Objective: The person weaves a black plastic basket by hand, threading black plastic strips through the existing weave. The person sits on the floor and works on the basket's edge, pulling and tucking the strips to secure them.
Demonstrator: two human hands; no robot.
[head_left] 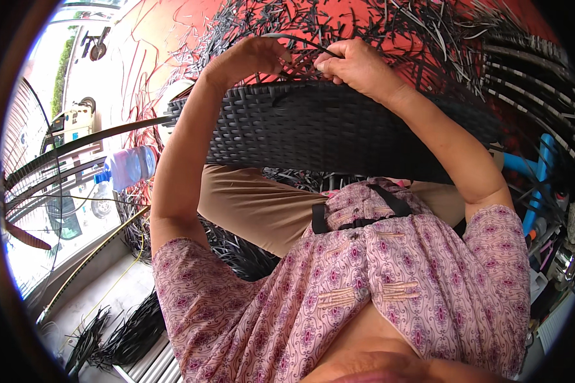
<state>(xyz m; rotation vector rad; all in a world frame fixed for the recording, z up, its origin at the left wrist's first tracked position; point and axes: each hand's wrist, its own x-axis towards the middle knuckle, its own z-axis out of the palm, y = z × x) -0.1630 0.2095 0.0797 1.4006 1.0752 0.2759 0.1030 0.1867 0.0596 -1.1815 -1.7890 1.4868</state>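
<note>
Pink shirt (pixel 364 281); woven panel (pixel 326 127) long axis left-right; strip (pixel 300 41) pinched.

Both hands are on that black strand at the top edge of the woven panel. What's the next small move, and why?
Probably pull the black strand snug toward the panel's edge. The left hand and right hand pinch it just above the woven panel, and it arcs loosely between them.
</note>
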